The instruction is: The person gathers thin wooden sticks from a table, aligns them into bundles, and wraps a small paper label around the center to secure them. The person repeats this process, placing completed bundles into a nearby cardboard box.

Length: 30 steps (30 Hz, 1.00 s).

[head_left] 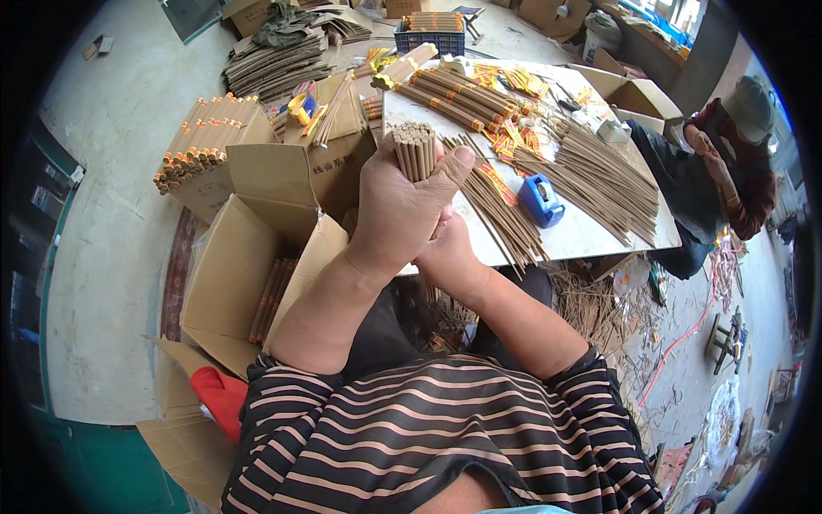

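Observation:
A thick bundle of brown incense sticks (413,152) stands upright in front of me, its cut ends facing up. My left hand (394,210) is wrapped round it near the top, thumb laid across the side. Just below and to the right, my right hand (452,257) is closed against the bundle's lower part; its fingers are mostly hidden behind the left hand. Beyond my hands, loose incense sticks (501,210) lie on the white table (479,248) beside a blue tape dispenser (541,201). Finished bundles with red-and-yellow bands (458,98) are stacked farther back.
At my left stands an open cardboard box (214,291) with banded bundles inside. Behind it, another box holds more bundles (205,137). More loose sticks (608,180) and red-yellow labels (518,141) cover the table's right side. A co-worker (728,163) sits beyond the right edge.

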Available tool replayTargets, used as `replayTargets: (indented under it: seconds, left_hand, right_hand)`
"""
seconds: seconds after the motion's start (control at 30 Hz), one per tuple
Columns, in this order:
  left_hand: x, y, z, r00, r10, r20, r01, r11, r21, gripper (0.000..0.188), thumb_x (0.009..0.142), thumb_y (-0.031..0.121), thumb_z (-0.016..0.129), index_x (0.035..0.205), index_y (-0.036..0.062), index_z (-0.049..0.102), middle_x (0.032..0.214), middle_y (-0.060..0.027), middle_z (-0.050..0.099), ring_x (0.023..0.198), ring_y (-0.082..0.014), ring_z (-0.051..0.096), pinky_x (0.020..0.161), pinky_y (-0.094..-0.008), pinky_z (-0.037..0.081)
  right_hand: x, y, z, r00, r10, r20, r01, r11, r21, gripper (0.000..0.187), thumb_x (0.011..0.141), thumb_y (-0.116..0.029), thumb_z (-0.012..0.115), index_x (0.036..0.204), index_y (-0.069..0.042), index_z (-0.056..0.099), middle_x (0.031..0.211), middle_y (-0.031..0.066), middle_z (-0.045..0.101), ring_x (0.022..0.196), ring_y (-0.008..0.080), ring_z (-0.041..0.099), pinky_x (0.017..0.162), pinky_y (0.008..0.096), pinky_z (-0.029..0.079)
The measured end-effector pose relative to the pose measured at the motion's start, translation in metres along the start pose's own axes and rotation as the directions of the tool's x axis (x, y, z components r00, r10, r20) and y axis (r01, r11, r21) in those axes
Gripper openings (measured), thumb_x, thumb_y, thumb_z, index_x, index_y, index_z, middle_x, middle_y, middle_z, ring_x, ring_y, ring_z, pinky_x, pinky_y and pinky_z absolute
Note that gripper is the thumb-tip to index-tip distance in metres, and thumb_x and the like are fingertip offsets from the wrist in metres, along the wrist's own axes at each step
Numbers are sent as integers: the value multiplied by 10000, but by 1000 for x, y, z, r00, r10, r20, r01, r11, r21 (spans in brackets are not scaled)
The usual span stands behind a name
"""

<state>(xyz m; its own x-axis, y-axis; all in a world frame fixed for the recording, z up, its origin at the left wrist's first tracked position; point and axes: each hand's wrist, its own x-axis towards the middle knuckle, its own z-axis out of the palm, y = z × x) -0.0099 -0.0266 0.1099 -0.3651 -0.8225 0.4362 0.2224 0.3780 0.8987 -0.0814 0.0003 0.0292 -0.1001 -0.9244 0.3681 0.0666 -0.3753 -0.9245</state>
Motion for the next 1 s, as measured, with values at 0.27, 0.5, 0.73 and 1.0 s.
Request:
replayTargets:
  seconds: [0.27,0.5,0.73,1.0]
  left_hand:
    - [-10,43,-18,992,-88,92,69,978,196,230,795,186,708,775,27,543,625,5,535,561,-42,483,495,-208,411]
    - [-33,8,-66,699,-677,230,613,733,294,216,813,147,669,822,46,478,594,23,474,433,-41,443,386,-195,361]
    - [-82,-91,-74,404,-835,374,909,411,-65,205,802,106,662,747,60,470,544,-1,459,378,-78,424,342,-219,337]
    - [-67,-117,-69,232,-861,453,941,316,118,243,793,152,688,745,58,470,565,-3,467,441,-71,425,416,-204,339]
  right_hand:
    - [-8,-40,-14,928,-21,372,-14,996,90,232,798,-98,655,1004,-32,569,931,38,594,936,115,539,813,264,450]
    - [55,77,-152,940,195,-279,-337,648,-683,172,806,-134,632,900,10,629,850,119,659,804,183,620,712,297,475]
    - [79,133,-184,943,229,-241,-277,139,-951,216,780,-170,539,874,8,618,953,229,614,936,375,576,824,436,456]
    - [103,155,-181,904,317,-286,-295,-22,-955,216,791,-187,552,897,-10,618,983,220,613,961,355,574,845,423,445]
